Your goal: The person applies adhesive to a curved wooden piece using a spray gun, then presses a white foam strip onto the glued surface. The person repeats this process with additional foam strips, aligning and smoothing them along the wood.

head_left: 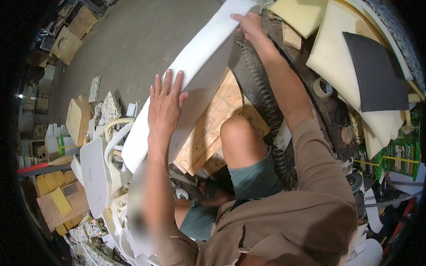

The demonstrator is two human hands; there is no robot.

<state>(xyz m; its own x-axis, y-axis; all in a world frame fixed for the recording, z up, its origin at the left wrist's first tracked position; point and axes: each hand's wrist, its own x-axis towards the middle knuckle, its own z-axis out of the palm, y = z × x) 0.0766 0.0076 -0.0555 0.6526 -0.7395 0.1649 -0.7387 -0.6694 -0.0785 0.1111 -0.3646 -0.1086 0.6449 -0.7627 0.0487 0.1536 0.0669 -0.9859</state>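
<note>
Your left forearm (159,195) blurs. Your view curves and blackens at its rim; the white foam (206,42) looks brightest.

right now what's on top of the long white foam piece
On the white foam piece, the left hand lies with fingers extended; the right hand grips its far end. The surface beneath both hands is covered, and the left forearm hides part of the near end.

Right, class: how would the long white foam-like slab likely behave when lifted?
The slab is probably fairly stiff, looking nearly straight between the left hand and right hand. Its rounded, foam-like edges suggest it may be light and dent easily.
</note>
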